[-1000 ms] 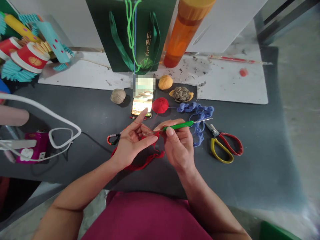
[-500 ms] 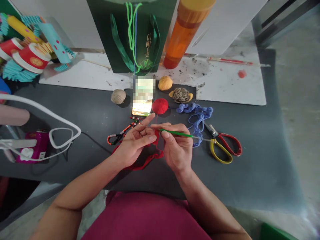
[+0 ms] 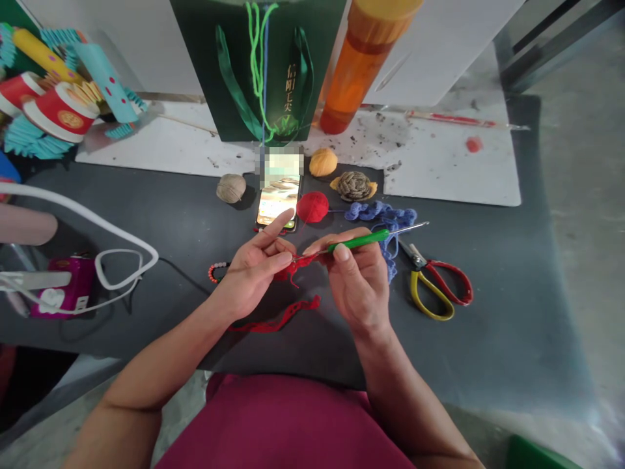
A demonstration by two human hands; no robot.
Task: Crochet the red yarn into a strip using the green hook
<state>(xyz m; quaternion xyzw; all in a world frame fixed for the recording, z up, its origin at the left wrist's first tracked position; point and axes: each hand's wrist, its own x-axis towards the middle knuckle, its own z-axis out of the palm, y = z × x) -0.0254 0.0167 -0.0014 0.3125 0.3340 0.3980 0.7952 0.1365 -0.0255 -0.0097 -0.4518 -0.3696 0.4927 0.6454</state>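
My right hand (image 3: 359, 280) is closed on a green-handled crochet hook (image 3: 364, 240), its metal end pointing right over the blue yarn. My left hand (image 3: 254, 270) pinches a red crochet piece (image 3: 293, 267) at the hook's tip, with the forefinger stretched out towards the phone. A red crocheted strip (image 3: 280, 319) trails from the work down onto the dark table (image 3: 512, 312). A thin red strand runs up to the red yarn ball (image 3: 313, 206).
A phone (image 3: 278, 203) lies just beyond my hands. Beige (image 3: 231, 188) and orange (image 3: 323, 161) yarn balls, a woven coaster (image 3: 354, 185), blue yarn (image 3: 385, 218), scissors (image 3: 434, 286), a bead string (image 3: 217, 271), a green bag (image 3: 258, 71) and an orange bottle (image 3: 361, 58) surround them. Left: white cable (image 3: 97, 228), paper cups (image 3: 53, 107).
The crochet hook swung from pointing down-right to up-right, and my right hand shifted slightly right. The red work rose between my hands; the strip stretched out lower on the table.
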